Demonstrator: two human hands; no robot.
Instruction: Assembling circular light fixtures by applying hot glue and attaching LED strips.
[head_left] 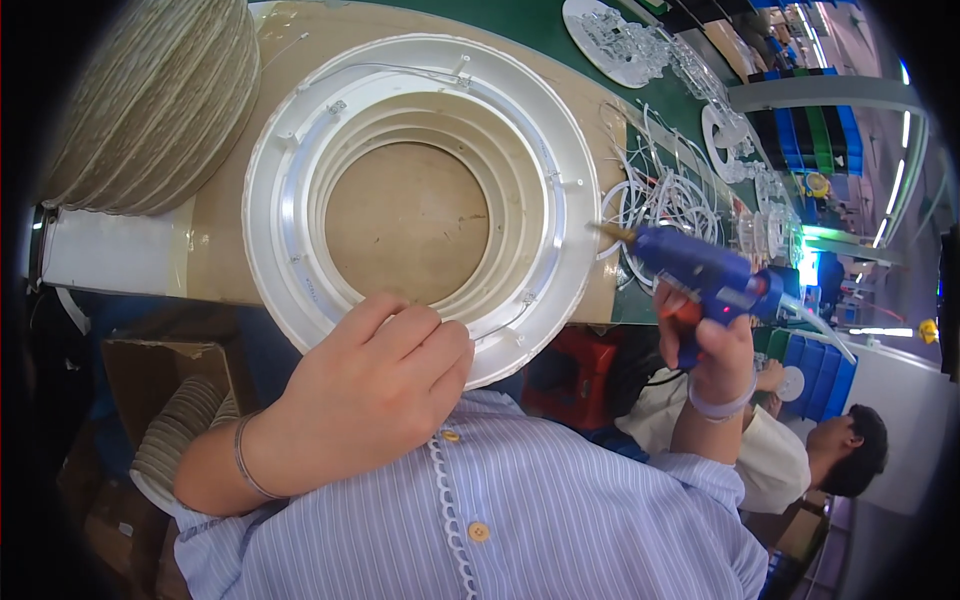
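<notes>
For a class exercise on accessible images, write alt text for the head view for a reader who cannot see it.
A person's left hand presses on the near rim of a large white ring-shaped housing on a workbench, while the right hand holds a blue glue gun beside it. White wires lie behind.

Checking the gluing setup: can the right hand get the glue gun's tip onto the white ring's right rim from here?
Probably yes: the right hand holds the blue glue gun with its nozzle just beside the white ring, nothing between.
</notes>
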